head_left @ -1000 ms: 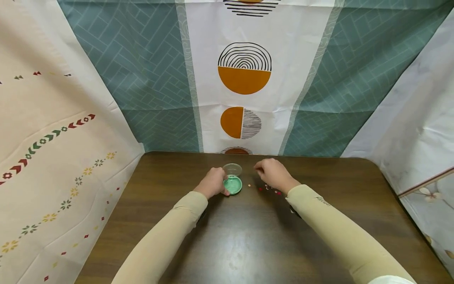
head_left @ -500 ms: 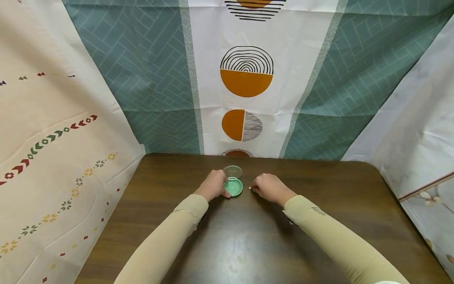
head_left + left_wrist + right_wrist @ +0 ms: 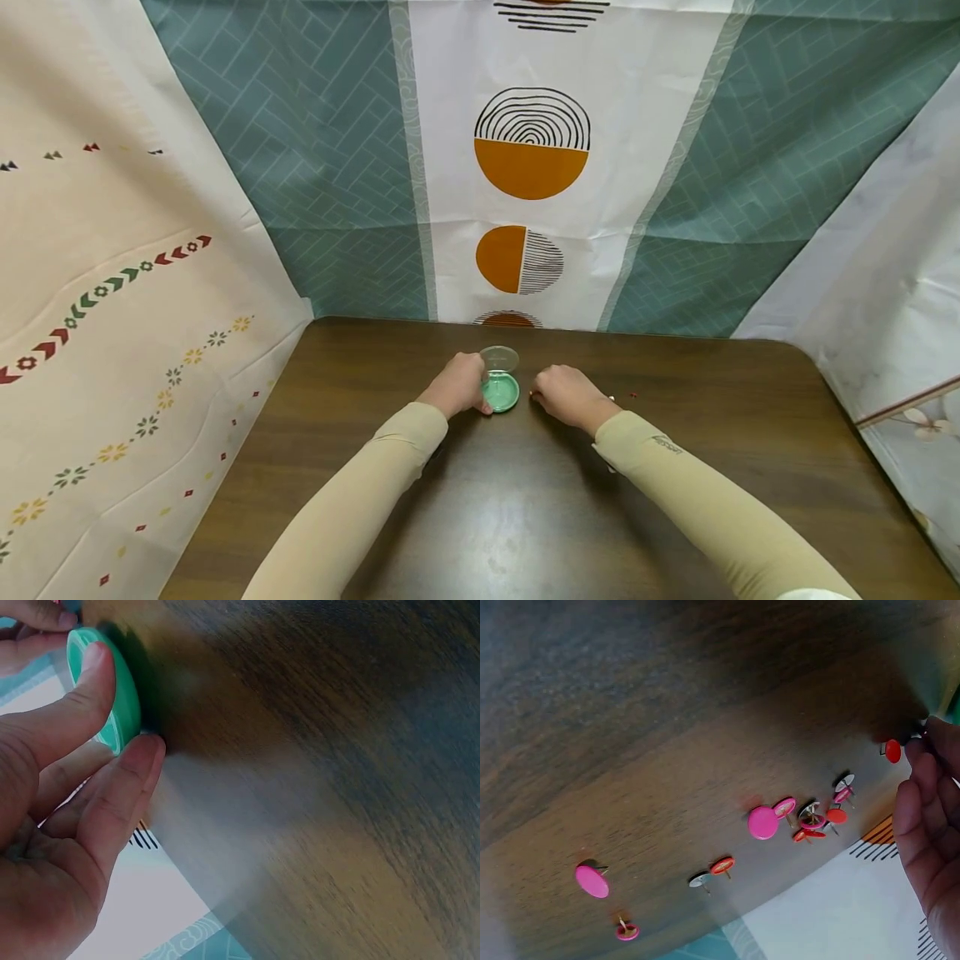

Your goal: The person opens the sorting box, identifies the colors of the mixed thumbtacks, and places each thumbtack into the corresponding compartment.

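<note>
My left hand [image 3: 459,385] grips the near-left side of a small round green case [image 3: 501,393] on the table. In the left wrist view, the thumb lies over the rim of the case [image 3: 127,697] and the fingers are below it. The clear lid [image 3: 500,358] stands open at the back. Just right of the case, my right hand [image 3: 566,393] has thumb and fingertips together at the tabletop, pinching a thumbtack that they mostly hide. A red thumbtack [image 3: 892,751] lies beside those fingertips. Several pink, red and white thumbtacks [image 3: 763,823] are scattered farther off.
The dark wooden table [image 3: 495,517] ends at the back against a patterned cloth [image 3: 532,167]. Cloths also hang at the left [image 3: 112,350] and right [image 3: 907,275]. One red thumbtack [image 3: 633,395] lies right of the right hand.
My right hand has come down and left from above the scattered thumbtacks to the table beside the case, closing on a thumbtack there. My left hand stays on the case.
</note>
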{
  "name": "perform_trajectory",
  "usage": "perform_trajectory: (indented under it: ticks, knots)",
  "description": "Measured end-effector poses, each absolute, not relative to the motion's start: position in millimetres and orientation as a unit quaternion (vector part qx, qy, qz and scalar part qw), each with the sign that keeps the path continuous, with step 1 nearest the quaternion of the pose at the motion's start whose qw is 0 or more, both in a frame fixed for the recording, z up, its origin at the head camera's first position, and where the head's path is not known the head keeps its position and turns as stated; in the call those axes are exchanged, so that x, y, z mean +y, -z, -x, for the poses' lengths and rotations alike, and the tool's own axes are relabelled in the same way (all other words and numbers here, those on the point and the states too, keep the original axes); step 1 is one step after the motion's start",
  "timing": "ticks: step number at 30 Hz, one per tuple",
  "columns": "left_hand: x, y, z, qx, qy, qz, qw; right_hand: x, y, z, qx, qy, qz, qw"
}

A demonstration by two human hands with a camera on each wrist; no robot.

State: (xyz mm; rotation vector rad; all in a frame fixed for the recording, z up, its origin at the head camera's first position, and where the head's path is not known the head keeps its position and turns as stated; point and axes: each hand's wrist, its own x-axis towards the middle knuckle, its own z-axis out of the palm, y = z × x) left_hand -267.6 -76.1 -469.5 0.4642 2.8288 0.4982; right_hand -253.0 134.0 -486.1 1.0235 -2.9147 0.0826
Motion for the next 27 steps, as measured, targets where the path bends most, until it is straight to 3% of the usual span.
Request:
perform_trajectory:
  ticks: [27]
  knots:
    - [-77.8, 471.0, 267.0, 0.965, -0.174, -0.161, 0.115, 130.1, 485.7, 257.2, -0.949, -0.026, -0.312, 0.034]
